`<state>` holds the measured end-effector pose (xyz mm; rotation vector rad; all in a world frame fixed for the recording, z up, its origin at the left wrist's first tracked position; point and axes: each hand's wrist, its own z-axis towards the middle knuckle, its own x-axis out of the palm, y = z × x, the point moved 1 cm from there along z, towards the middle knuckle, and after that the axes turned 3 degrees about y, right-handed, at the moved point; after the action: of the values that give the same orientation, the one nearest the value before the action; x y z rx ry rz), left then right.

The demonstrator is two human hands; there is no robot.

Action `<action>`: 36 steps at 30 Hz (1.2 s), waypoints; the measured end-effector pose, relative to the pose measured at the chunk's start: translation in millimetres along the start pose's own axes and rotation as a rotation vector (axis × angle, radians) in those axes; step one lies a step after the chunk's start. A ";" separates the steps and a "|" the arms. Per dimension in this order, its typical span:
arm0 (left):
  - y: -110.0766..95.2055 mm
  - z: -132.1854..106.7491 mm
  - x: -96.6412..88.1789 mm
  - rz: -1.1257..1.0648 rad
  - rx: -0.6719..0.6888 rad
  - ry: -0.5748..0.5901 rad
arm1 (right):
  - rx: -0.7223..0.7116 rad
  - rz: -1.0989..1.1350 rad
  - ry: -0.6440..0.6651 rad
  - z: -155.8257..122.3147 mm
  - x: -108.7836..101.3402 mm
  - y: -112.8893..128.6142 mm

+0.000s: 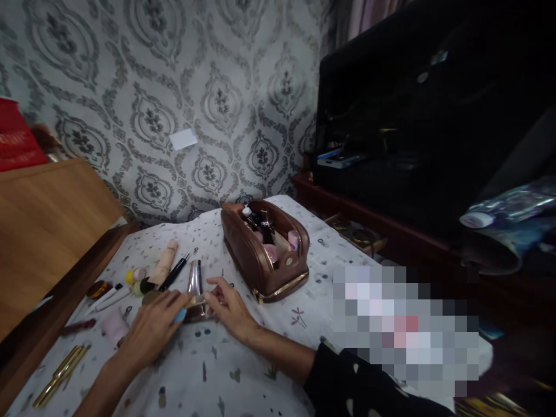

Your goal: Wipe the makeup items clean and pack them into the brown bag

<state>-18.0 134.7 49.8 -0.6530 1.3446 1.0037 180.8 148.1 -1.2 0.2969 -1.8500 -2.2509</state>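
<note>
My left hand [154, 324] reaches over the cloth with its fingers bent. My right hand [232, 313] faces it, thumb and fingers curled. Between their fingertips is a small pale, gold-tinted cosmetic item [198, 300], its kind too blurred to tell. Below it lies a brown, shiny flat case [196, 313], and a bit of blue [179, 316] shows under my left fingers. A silvery-pink tube [195, 278] stands just beyond. Behind my right hand sits an open brown makeup bag [243, 249] with bottles and pink containers inside.
Left on the patterned cloth [243, 382] lie a beige tube [165, 260], a black pen-like stick [174, 273], a pink sponge-like piece [113, 324], gold tubes [61, 376] and several small cosmetics. A wooden panel [52, 214] borders the left; a television [425, 133] stands right.
</note>
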 end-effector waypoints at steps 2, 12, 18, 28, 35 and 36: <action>-12.1 2.2 -0.8 -0.052 0.072 -0.023 | 0.032 0.061 0.031 -2.6 -4.7 0.3; -30.4 33.8 -17.1 -0.485 -0.038 -0.226 | 0.035 -0.005 -0.111 -20.0 -32.4 -4.4; -85.5 75.9 -35.1 -0.335 0.144 -0.265 | -0.018 -0.164 -0.069 -18.1 -33.1 -1.6; -111.7 112.3 -34.5 -0.090 0.210 -0.302 | -0.061 -0.133 -0.058 -20.0 -38.5 4.8; -109.3 110.2 -24.7 -0.114 0.237 -0.379 | -0.059 -0.108 -0.059 -20.1 -38.4 4.8; -109.1 110.1 -23.6 -0.115 0.242 -0.383 | -0.055 -0.092 -0.054 -20.3 -38.2 5.2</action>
<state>131.8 175.1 72.5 -0.3298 1.0550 0.8085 223.3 139.1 0.7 0.3216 -1.8332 -2.3889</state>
